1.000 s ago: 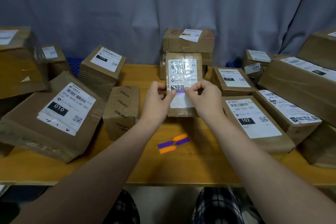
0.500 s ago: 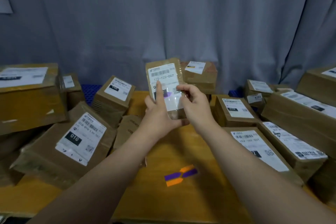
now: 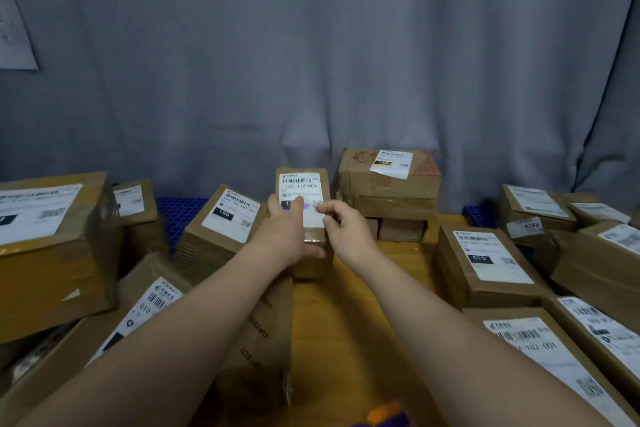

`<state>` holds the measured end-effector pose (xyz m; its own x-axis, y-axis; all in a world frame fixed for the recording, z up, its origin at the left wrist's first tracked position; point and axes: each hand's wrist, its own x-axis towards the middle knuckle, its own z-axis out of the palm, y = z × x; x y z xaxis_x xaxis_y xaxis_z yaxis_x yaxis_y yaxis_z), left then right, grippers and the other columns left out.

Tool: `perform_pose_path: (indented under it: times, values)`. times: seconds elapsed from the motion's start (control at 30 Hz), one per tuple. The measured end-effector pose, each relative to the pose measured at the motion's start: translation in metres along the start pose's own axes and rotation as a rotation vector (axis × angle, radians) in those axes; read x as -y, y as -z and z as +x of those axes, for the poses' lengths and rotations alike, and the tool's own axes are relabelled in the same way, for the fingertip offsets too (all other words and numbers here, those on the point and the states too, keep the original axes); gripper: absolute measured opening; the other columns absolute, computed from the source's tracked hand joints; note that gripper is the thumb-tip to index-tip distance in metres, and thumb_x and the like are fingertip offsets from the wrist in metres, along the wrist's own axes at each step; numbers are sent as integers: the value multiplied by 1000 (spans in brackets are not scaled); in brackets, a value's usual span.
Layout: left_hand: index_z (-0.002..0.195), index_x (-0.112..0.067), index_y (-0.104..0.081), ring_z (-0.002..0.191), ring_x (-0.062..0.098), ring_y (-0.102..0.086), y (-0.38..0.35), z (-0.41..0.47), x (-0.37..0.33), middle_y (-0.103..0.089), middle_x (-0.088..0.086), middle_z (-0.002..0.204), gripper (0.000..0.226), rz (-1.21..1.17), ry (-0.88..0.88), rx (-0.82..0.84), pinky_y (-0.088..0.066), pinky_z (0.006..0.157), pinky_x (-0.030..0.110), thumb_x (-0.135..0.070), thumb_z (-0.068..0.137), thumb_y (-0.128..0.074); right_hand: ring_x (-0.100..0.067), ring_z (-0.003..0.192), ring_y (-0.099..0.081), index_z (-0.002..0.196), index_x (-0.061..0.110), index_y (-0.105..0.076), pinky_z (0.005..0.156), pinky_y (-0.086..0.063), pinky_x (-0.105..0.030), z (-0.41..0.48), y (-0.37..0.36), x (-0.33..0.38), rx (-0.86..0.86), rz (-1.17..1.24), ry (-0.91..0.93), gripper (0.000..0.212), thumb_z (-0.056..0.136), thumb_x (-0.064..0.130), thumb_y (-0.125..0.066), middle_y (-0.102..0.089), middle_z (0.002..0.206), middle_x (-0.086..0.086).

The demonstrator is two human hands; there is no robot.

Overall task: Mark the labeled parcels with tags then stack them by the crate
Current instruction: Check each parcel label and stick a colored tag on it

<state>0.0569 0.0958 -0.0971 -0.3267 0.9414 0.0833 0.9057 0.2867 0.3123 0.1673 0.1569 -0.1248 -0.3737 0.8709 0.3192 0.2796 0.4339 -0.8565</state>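
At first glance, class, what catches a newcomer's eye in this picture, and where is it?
The small parcel held at centre by the left hand and right hand, a purple tag on its white label. Labelled cardboard boxes crowd the wooden table on both sides, before a grey curtain.

We count at least fourteen brown cardboard parcels (image 3: pixel 485 260), the narrow taped parcel (image 3: pixel 302 184) among them; the back stack (image 3: pixel 388 184) is hard to divide. We see two purple sticky tags (image 3: pixel 303 207) and one orange tag (image 3: pixel 384 410). Two blue lattice crate patches (image 3: pixel 176 215). Two hands: left hand (image 3: pixel 282 236), right hand (image 3: pixel 346 229). One wooden table (image 3: pixel 363 305).
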Motion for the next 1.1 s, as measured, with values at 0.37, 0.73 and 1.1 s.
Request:
perform_pose_path:
  times: [0.37,0.73,1.1]
  values:
    - [139,-19,-43,114,33,-54,-22,98,25,-37,9,141,45,287,-89,49,-45,100,42,-23,94,-50,-18,99,-59,110,18,-65,84,-47,-28,38,8,-38,22,-347,19,23,93,13,-50,-66,109,0]
    - [136,-22,-45,113,29,-50,-34,148,11,-53,10,128,38,424,-86,-16,-46,83,39,-19,98,-45,-24,86,-65,104,17,-66,81,-53,-40,62,28,-50,-42,-331,-26,21,93,11,-50,-67,98,-2]
    - [138,-16,-40,125,30,-41,1,84,20,-45,11,135,51,464,-131,-37,-40,98,43,-42,95,-49,-18,83,-62,102,23,-65,77,-55,-38,47,22,-22,-54,-310,-34,18,93,15,-51,-66,98,0]
